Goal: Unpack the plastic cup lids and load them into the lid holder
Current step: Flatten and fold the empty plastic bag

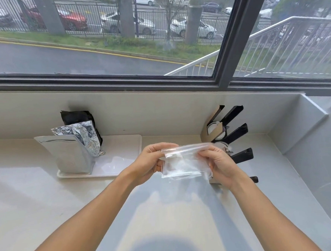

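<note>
Both hands' grip on clear plastic bag (184, 163), left hand (147, 163), right hand (219, 164)

The desk (49, 200) is a pale, smooth stone-like slab with a soft sheen. Above it, the clear plastic bag (184, 163) is thin, glossy film, creased. Left of the bag, a white tray (123, 147) looks like smooth, glossy plastic; on it stand a matt silver pouch (69, 154) and a crinkled, shiny foil pouch (86, 138). Right of the bag, the lid holder (236, 132) has glossy black plastic arms and brown cardboard-like panels.
</note>
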